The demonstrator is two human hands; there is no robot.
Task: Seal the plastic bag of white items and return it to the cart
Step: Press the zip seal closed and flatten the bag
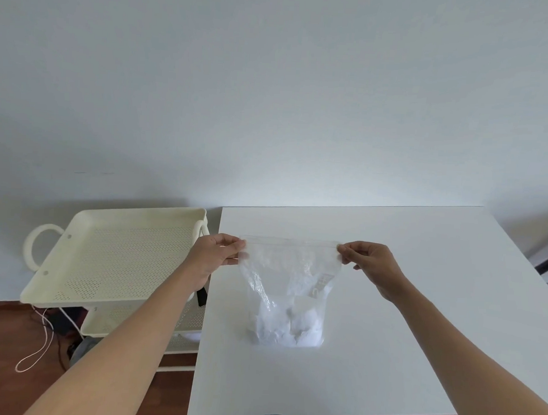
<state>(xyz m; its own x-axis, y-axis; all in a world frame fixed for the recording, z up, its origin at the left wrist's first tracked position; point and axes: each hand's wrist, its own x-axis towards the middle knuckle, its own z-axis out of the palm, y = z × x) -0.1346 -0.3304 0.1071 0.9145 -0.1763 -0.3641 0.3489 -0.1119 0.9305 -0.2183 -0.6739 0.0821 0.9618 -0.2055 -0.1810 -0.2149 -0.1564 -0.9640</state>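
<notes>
White table (419, 310): both hands' fingers pinch clear bag (290, 271), white items (291, 327) bottomed.

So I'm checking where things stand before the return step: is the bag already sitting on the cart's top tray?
No: the plastic bag stands on the white table, pinched at its top corners by both hands, beside the cart.

Bag: clear plastic zip bag (289, 290) of white items, upright on white table (419, 310).
Hands: left hand (214, 258) and right hand (371, 264) pinch the bag's top corners.
Cart: cream perforated metal cart (114, 256), left of table.
</notes>
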